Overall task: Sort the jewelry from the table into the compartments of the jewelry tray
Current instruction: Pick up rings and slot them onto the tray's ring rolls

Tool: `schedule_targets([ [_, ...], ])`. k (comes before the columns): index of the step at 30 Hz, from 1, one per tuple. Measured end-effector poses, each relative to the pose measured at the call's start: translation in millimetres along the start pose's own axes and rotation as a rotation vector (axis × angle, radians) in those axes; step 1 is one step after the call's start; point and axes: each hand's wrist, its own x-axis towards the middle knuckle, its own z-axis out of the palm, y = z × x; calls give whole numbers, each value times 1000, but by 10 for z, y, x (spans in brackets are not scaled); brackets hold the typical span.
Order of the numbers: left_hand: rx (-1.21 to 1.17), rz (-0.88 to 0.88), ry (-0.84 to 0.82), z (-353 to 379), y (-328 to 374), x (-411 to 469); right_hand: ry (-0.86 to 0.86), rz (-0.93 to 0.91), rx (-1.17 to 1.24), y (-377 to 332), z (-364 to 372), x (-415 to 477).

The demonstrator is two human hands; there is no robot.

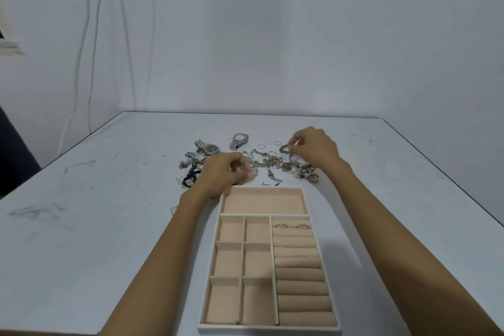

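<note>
My right hand (313,148) is pinching a chunky silver chain (284,148) at the far right of the tangled metal jewelry pile (275,164). My left hand (226,173) is curling over the pile's left edge; I cannot tell whether it is gripping anything. Nearer me, the rectangular, soft peach-lined tray (268,329) is holding two rings (281,225) in its farthest padded roll slot.
</note>
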Motion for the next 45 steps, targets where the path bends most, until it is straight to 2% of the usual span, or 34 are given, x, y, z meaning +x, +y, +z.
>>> schedule_targets([
  [6, -50, 70, 194, -49, 41, -11, -18, -40, -160, -93, 382, 407],
  [13, 12, 82, 227, -74, 38, -36, 70, -107, -303, -131, 559, 489],
  [19, 73, 102, 250, -107, 91, -69, 69, -183, -419, -95, 651, 513],
  [23, 62, 103, 270, -136, 116, -87, 134, -158, -272, -59, 507, 481],
  [28, 49, 89, 310, -151, 153, -143, 191, -150, 85, 25, 254, 284],
  [34, -178, 38, 341, -173, 267, -231, 225, -174, 405, 53, 27, -255],
  [39, -343, 10, 309, -136, 437, -430, 161, -151, 725, 76, -71, -858],
  [45, -441, 47, 324, -118, 552, -720, 154, -165, 780, 182, -35, -1473],
])
